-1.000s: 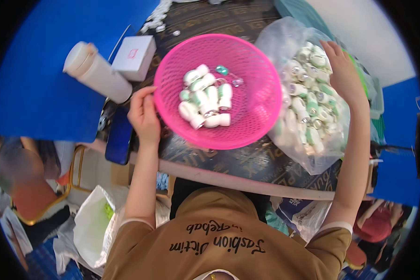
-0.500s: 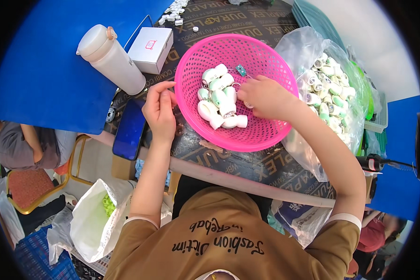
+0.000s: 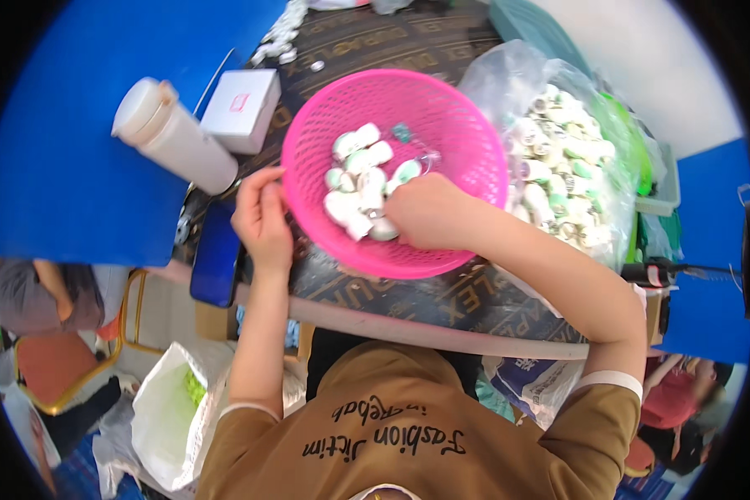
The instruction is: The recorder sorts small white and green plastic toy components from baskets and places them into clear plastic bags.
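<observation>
A: Right hand [image 3: 429, 212] is inside the pink basket [image 3: 467, 125], palm down, fingers curled onto the pile of small white pieces [image 3: 358, 187]. Fingertips are hidden under the knuckles, so I can't tell if it actually grips one.

B: Left hand?

A: Left hand [image 3: 262, 221] sits at the basket's left rim, fingers loosely bent and close together. Maybe something small pinched in them, too small to tell. It touches or nearly touches the rim.

B: Where's the basket?

A: On the dark table [image 3: 442, 296], centre, right in front of the person. The pieces lie in a heap at its near-left part, some with green bits.

B: Around it?

A: Clear bag [image 3: 558, 158] full of the same white-and-green pieces just right of the basket, touching it. White box [image 3: 242, 108] and a white bottle [image 3: 175, 137] lying tilted to the left, near the basket but apart. Dark blue phone [image 3: 217, 258] at the table's near edge, below the left hand. More white bits [image 3: 279, 37] at the far edge.

B: Anyone else?

A: Another person [image 3: 33, 292] low on the left, partly in view.
</observation>
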Available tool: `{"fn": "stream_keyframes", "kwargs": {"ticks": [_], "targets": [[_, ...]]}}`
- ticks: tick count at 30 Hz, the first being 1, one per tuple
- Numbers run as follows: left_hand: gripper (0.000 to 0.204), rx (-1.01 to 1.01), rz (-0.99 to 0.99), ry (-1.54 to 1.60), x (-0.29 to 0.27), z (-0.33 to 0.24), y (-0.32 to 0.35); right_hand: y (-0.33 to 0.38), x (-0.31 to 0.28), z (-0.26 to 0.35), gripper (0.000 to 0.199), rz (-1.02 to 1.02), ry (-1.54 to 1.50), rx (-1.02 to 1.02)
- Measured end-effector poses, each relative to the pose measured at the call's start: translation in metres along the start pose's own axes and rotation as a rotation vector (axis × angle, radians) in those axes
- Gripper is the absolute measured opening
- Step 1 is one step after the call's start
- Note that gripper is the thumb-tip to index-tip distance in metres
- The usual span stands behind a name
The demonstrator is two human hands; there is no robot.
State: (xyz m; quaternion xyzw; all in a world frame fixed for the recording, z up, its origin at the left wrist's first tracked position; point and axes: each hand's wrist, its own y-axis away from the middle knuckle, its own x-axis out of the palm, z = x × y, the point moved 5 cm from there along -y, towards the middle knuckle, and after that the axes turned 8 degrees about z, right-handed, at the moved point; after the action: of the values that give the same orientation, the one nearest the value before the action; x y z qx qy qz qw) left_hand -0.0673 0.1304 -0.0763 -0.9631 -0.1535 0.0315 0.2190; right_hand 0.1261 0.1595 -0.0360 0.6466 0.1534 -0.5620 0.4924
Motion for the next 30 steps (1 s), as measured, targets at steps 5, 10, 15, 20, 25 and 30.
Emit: {"fn": "stream_keyframes", "kwargs": {"ticks": [5,10,15,20,25,30], "targets": [[0.016,0.013,-0.001,-0.033,0.012,-0.008,-0.001,0.053,-0.034,-0.039,0.024,-0.210,-0.114,0.105],[0.017,0.014,0.016,-0.061,0.025,-0.012,0.000,0.186,-0.072,-0.134,0.050,-0.620,-0.646,0.620],[0.018,0.035,0.028,-0.057,0.037,-0.008,-0.001,0.254,-0.054,-0.221,0.047,-0.702,-0.044,1.090],[0.018,0.042,0.020,-0.112,0.039,-0.007,0.003,0.229,0.013,-0.271,0.054,-0.479,-0.137,1.200],[0.016,0.051,-0.003,-0.143,0.027,-0.008,0.003,0.211,0.027,-0.272,0.071,-0.512,-0.162,1.195],[0.016,0.055,0.016,-0.131,0.011,-0.007,0.001,0.181,-0.046,-0.164,0.041,-0.913,-0.057,0.617]]}}
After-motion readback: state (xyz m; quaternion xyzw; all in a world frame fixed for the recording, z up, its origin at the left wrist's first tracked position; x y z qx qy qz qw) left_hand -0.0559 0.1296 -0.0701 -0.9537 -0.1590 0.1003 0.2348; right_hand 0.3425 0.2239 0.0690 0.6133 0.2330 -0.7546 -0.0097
